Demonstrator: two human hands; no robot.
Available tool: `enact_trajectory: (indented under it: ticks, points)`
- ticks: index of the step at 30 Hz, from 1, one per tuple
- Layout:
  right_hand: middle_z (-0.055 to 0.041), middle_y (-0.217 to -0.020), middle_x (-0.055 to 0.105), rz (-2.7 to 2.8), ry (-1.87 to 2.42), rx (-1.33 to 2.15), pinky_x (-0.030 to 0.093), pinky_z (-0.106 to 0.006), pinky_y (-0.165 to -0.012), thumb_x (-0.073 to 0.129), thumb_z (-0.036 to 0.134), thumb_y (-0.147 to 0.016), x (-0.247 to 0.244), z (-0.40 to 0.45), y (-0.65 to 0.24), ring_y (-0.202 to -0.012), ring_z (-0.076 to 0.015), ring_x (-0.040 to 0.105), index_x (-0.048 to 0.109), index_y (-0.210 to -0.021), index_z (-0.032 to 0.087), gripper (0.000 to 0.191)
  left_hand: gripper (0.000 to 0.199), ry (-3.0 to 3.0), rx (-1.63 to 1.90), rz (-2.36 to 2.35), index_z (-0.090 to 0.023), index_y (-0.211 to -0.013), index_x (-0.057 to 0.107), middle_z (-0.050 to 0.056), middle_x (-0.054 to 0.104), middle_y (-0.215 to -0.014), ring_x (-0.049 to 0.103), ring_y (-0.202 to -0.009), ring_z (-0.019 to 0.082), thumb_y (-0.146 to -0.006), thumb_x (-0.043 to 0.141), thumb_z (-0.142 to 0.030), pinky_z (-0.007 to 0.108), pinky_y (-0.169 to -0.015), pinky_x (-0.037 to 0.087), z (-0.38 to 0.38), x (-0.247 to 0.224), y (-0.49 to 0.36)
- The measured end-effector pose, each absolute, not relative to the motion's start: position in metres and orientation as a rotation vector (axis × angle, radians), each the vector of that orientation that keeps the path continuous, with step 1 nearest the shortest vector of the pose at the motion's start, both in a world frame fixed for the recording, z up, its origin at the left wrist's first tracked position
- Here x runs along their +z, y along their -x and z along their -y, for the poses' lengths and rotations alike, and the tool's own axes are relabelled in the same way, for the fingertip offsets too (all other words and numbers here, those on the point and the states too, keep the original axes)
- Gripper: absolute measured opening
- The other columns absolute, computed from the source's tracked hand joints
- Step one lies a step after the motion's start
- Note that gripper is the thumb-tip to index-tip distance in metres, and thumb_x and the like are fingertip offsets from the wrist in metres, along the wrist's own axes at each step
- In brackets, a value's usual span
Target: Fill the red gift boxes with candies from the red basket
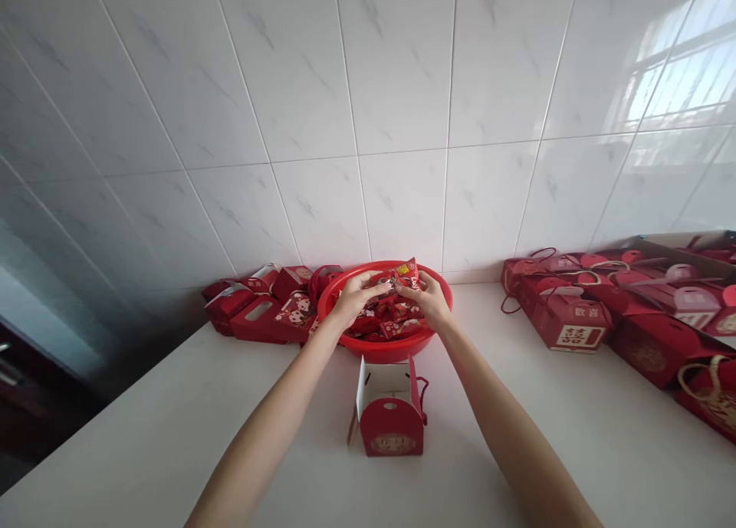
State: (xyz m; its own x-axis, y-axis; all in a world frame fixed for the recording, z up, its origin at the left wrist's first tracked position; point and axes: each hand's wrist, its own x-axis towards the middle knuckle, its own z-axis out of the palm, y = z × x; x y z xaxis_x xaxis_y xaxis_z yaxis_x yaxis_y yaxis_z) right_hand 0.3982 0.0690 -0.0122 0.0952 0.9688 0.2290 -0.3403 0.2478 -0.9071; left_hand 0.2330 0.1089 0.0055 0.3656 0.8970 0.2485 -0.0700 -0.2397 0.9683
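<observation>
A round red basin (pixel 396 350) full of red-wrapped candies (pixel 396 313) stands near the wall. Over its left part is my left hand (pixel 359 296), its thumb and fingers closed on small wrapped candies. My right hand (pixel 426 296) is closed too, over the basin's right part, with a red candy packet (pixel 409 270) sticking up from its fingers. The fingertips of both hands nearly meet. In front of the basin sits an open red gift box (pixel 393 428) with a white inside and a red cord at its right side.
Several red boxes (pixel 253 317) are piled left of the basin. Many closed red gift boxes (pixel 575 321) with cord handles cover the right side of the white table (pixel 276 467). A tiled wall (pixel 402 198) rises behind.
</observation>
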Motion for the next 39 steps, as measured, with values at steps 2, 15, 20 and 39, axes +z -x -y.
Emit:
enact_trajectory:
  ticks: [2, 15, 20, 39]
  points:
    - [-0.0019, -0.082, 0.075, 1.063, 0.768, 1.122, 0.059, -0.031, -0.063, 0.089, 0.035, -0.054, -0.011, -0.067, -0.397, -0.07, -0.0196, 0.07, 0.066, -0.09, 0.019, 0.045, 0.048, -1.499, 1.101, -0.787, -0.016, -0.104, 0.073, 0.008, 0.076, -0.113, 0.069, -0.106, 0.027, -0.063, 0.083, -0.037, 0.037, -0.092, 0.053, -0.103, 0.007, -0.23]
    - [-0.0058, -0.095, 0.076, 1.333, 0.667, 1.218, 0.06, -0.034, -0.07, 0.082, 0.045, -0.069, 0.02, -0.034, -0.402, -0.088, -0.0242, 0.072, 0.073, -0.099, 0.022, 0.038, 0.049, -1.537, 1.155, -0.715, -0.017, -0.108, 0.073, 0.008, 0.077, -0.106, 0.071, -0.096, 0.026, -0.064, 0.085, -0.036, 0.037, -0.088, 0.055, -0.049, 0.031, -0.202]
    - [-0.0045, -0.093, 0.076, 1.392, 0.712, 1.158, 0.06, -0.035, -0.075, 0.08, 0.041, -0.072, 0.039, -0.007, -0.408, -0.087, -0.0223, 0.071, 0.073, -0.099, 0.021, 0.034, 0.04, -1.866, 0.811, -0.775, -0.021, -0.104, 0.075, 0.005, 0.076, -0.101, 0.071, -0.092, 0.027, -0.067, 0.082, -0.034, 0.038, -0.082, 0.056, -0.013, 0.047, -0.191]
    - [-0.001, -0.08, 0.07, 1.457, 0.763, 1.045, 0.056, -0.031, -0.068, 0.081, 0.023, -0.068, 0.054, 0.028, -0.405, -0.076, -0.0186, 0.066, 0.069, -0.088, 0.019, 0.023, 0.024, -2.483, 0.303, -1.064, -0.028, -0.078, 0.078, 0.005, 0.066, -0.109, 0.06, -0.104, 0.027, -0.083, 0.064, -0.047, 0.032, -0.082, 0.044, 0.01, 0.036, -0.187]
